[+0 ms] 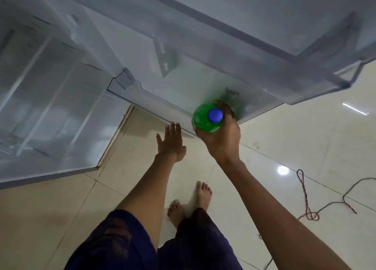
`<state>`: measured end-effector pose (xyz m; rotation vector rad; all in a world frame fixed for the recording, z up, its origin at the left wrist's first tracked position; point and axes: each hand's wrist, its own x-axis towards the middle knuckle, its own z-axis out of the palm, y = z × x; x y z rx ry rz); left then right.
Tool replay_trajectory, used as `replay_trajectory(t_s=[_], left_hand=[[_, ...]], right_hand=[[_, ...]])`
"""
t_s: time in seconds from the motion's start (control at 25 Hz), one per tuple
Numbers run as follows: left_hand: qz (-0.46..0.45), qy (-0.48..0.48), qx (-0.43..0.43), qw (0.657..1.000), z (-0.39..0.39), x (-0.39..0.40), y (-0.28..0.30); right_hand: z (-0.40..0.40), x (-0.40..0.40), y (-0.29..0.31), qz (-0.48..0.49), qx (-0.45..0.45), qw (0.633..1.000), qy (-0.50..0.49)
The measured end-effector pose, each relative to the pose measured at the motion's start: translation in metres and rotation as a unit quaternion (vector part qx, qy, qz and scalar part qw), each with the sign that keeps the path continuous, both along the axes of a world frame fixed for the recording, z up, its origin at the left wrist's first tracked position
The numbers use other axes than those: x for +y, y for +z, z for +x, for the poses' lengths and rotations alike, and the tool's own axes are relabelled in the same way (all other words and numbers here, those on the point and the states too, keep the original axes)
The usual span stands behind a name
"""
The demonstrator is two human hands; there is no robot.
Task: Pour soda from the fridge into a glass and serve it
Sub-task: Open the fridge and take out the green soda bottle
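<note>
A green soda bottle [201,120] with a blue cap, seen from above, is gripped by my right hand [221,139] just in front of the lowest clear shelf [154,100] of the open fridge door [234,35]. My left hand [171,142] hovers flat with fingers spread, a little left of the bottle and below the shelf's front edge, holding nothing. The open fridge interior [40,98] with its clear shelves fills the left side. No glass is in view.
A tiled cream floor [305,147] lies below. A twisted cord [307,200] trails across the tiles at the right. My bare feet [189,200] stand close to the fridge door, under my arms.
</note>
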<state>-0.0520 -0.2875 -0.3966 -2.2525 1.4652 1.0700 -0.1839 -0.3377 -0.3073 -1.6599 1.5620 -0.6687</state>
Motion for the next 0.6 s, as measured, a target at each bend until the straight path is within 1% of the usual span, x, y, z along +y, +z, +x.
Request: replay_trajectory(t_s=[0.08,0.16,0.28,0.4,0.44,0.52,0.6], left_hand=[[-0.030,0.020,0.003,0.999,0.002,0.000,0.022],[-0.088,0.059,0.024,0.994,0.002,0.008,0.051],[-0.201,0.134,0.056,0.969,-0.006,0.023,0.102],[-0.302,0.110,0.085,0.943,-0.025,0.037,0.153],[-0.340,0.107,0.099,0.929,-0.032,0.040,0.171],[-0.415,0.134,0.111,0.893,-0.048,0.048,0.210],[-0.485,0.158,0.084,0.856,-0.068,0.053,0.249]], right_hand=[[-0.006,0.012,0.025,-0.013,-0.013,1.000,-0.007],[-0.016,0.029,0.057,-0.031,-0.038,0.999,-0.018],[-0.035,0.054,0.110,-0.059,-0.074,0.995,-0.034],[-0.059,0.076,0.154,-0.086,-0.090,0.991,-0.054],[-0.066,0.082,0.166,-0.094,-0.094,0.989,-0.062],[-0.082,0.094,0.190,-0.116,-0.096,0.986,-0.070],[-0.101,0.102,0.210,-0.144,-0.091,0.983,-0.068]])
